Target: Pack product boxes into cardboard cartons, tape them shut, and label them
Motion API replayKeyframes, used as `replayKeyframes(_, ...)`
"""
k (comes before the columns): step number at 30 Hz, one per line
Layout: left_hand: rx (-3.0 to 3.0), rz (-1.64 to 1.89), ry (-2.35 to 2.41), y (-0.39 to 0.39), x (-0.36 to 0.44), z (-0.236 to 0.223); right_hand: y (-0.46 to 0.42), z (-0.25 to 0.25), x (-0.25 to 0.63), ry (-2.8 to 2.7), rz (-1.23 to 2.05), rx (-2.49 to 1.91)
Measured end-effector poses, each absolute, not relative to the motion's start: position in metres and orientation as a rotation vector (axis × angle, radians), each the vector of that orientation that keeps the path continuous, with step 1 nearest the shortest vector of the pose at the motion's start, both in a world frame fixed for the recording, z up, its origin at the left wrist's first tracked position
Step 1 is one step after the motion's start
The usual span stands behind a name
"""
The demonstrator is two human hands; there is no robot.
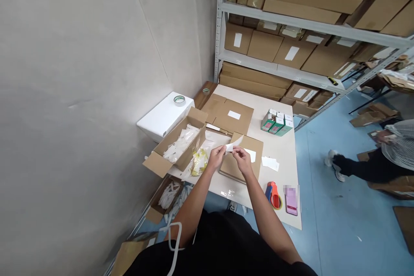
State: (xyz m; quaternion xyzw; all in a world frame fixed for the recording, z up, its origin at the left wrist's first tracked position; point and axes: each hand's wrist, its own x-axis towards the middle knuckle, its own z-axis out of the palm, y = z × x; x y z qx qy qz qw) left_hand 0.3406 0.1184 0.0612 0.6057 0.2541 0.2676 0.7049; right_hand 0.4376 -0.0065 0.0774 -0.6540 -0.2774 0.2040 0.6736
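Between my two hands is a white paper label point(229, 147), its upper right part curling up like a peeled sheet. My left hand point(216, 158) pinches its left side, and my right hand point(242, 159) pinches its right side. Beneath them lies a flat brown cardboard piece point(237, 169) with a white label point(250, 155) on it, partly covered by my right hand. More white labels point(270, 163) rest on the table to the right. A larger flat cardboard sheet point(237, 112) with a white label lies farther back.
On the left an open carton point(197, 148) holds white paper strips, near a white box point(158, 116) with a tape roll point(179, 100). An orange-blue tape dispenser point(272, 194), a phone point(291, 201) and green boxes point(276, 123) stand right. Shelves of cartons point(265, 45) rise behind. A person point(381, 155) is at right.
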Motion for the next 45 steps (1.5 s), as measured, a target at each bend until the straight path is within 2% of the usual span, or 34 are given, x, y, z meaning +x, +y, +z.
replayKeyframes(8, 1.329, 0.502, 0.437, 0.1, 0.339, 0.066, -0.009, 0.079, 0.44, -0.584, 0.453, -1.547)
replayKeyframes(17, 1.341, 0.853, 0.884, 0.105, 0.319, 0.056, -0.013, 0.062, 0.451, -0.431, 0.642, -1.435)
replayKeyframes(25, 1.409, 0.919, 0.833, 0.086, 0.291, 0.065, 0.016, 0.07, 0.405, -0.523, 0.789, -1.417)
replayKeyframes(30, 1.321, 1.018, 0.967, 0.119, 0.226, 0.057, 0.033, 0.065, 0.366, -0.657, 0.713, -1.475)
replayKeyframes(36, 0.911, 1.561, 1.358, 0.18, 0.097, 0.051, 0.07, 0.051, 0.305, -0.62, 0.646, -1.513)
replayKeyframes(39, 0.903, 1.652, 1.406, 0.19, 0.04, 0.053, 0.095, 0.038, 0.259, -0.601, 0.762, -1.509)
replayKeyframes(45, 1.039, 1.558, 1.462, 0.178, -0.046, 0.041, 0.149, -0.015, 0.147, -0.739, 1.104, -1.539)
